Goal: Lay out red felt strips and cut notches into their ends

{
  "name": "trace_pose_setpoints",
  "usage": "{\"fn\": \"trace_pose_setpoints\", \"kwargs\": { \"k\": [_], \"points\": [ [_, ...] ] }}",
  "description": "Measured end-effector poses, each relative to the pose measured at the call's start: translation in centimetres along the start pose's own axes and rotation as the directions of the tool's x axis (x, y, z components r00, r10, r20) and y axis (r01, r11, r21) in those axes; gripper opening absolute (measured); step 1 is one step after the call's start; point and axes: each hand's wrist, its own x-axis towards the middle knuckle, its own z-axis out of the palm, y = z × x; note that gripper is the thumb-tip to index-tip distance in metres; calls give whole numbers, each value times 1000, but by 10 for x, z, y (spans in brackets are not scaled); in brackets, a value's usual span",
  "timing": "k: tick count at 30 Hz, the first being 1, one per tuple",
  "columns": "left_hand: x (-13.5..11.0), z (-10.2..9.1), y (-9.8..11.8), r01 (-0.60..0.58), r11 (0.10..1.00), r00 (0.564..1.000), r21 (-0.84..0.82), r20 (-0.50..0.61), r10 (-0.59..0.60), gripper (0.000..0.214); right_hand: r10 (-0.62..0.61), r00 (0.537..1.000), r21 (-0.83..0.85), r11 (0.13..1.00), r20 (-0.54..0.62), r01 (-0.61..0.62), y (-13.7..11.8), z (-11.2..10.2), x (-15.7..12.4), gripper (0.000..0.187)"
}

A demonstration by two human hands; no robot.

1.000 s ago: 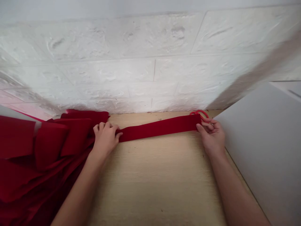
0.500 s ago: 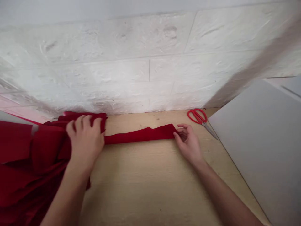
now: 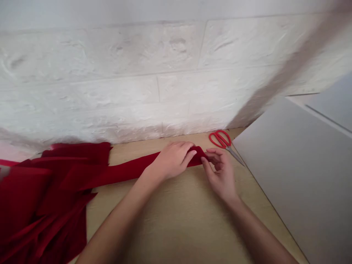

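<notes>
A long red fabric strip runs across the wooden tabletop, from a heap of red fabric on the left to my hands. My left hand lies over the strip close to its right end, thumb and fingers closed on the cloth. At the very tip, my right hand pinches the corner between thumb and fingers. A short stretch of red cloth shows between both hands. The undersides of the left fingers are hidden.
Scissors with red handles lie beyond my right hand, blades pointing right and toward me. A white brick-textured wall borders the wooden tabletop at the back. A pale grey panel stands along the right side.
My left hand has moved right, from the heap along the strip to near its end. The right hand still holds the tip. The view has shifted slightly.
</notes>
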Motion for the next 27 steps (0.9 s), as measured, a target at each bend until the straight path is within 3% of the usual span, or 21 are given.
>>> {"fn": "trace_pose_setpoints", "kwargs": {
  "k": [7,18,23,27],
  "points": [
    [21,8,12,18,993,998,113,61,-25,35,37,993,150,989,-108,-21,-2,-2,10,25],
    [28,14,11,-41,957,993,287,-94,71,37,126,985,288,954,-114,-89,-8,7,17,27],
    [24,2,10,-76,961,960,264,-242,142,42,104,986,341,939,-134,-52,-26,8,34,26],
    [22,-22,12,-117,984,904,134,-395,161,41,17,990,341,939,-142,33,-55,13,52,21]
  ]
}}
